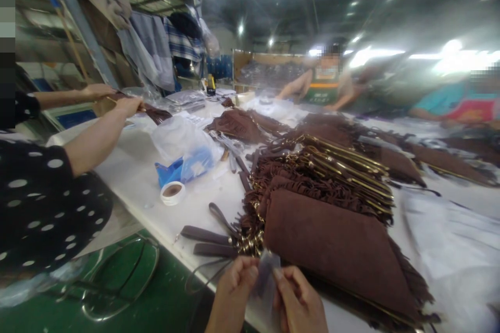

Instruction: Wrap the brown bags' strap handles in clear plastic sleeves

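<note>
At the table's front edge, my left hand (237, 291) and my right hand (299, 296) pinch a small clear plastic sleeve (265, 276) from its two sides. Whether anything lies inside the sleeve I cannot tell. Just beyond my fingers rests a brown suede clutch bag (328, 244) with a fringe along its right side. Behind it, a stack of similar fringed bags (344, 177) shows gold zippers. Brown wrist straps (207, 242) with gold clasps stick out to the left, close to my left hand.
Left of the stack stand a white tape roll (173, 193) and a blue plastic bag (187, 166). A co-worker in a polka-dot top (39, 197) handles a brown piece at left. More brown bags (390, 161) and white sheets (449, 239) lie right. Other people sit across the table.
</note>
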The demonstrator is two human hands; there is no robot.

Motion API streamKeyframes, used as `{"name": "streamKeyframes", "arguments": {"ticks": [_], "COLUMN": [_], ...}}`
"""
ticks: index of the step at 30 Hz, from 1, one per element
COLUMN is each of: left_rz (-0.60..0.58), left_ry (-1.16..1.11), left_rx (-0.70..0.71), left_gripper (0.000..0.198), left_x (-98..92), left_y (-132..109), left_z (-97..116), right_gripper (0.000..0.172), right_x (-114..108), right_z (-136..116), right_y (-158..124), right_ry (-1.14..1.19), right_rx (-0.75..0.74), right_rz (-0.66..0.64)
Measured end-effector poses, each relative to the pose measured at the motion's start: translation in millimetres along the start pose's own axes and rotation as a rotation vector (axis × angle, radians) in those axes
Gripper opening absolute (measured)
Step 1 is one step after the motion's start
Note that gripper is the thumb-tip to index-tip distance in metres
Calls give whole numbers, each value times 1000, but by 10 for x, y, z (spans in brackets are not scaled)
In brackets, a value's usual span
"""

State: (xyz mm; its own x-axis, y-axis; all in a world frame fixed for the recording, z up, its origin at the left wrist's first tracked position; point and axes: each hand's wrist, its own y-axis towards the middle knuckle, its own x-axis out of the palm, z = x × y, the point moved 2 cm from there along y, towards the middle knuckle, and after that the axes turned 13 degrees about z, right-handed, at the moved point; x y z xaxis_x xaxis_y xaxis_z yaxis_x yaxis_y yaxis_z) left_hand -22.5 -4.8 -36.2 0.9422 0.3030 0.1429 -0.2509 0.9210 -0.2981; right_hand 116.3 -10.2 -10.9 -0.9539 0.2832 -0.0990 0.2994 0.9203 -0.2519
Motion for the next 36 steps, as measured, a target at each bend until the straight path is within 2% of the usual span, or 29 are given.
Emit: {"name": "streamKeyframes", "arguments": {"ticks": [5,10,14,17,22,27,32,36], "left_rz": [-7,55,77,79,115,98,69,49], "left_ry": [-89,-199,-236,-235,-176,-104,-141,-204], "left_rx": [-9,-32,-107,-101,-114,-84,-46,-56], "left_gripper": [45,41,38,35,30,22,38,47], "left_x": [154,297,377,416,396,325,278,230], "left_y": [83,153,109,29,-70,-63,8,14], "left_z": [-9,31,125,236,307,228,124,5], "right_gripper": [45,41,42,41,38,39,41,43], "right_x": [1,-19,-14,-22,-76,-105,-114,-103], "right_z": [23,-37,-33,-38,-55,-40,-26,9], "right_y": [18,11,10,-6,-100,-136,-61,-34], "right_ry": [-56,-217,-220,-224,-255,-256,-241,-214], "right_rx": [-25,-253,-232,-250,-353,-331,-298,-254], "right_rz": [28,175,189,157,79,41,109,105]}}
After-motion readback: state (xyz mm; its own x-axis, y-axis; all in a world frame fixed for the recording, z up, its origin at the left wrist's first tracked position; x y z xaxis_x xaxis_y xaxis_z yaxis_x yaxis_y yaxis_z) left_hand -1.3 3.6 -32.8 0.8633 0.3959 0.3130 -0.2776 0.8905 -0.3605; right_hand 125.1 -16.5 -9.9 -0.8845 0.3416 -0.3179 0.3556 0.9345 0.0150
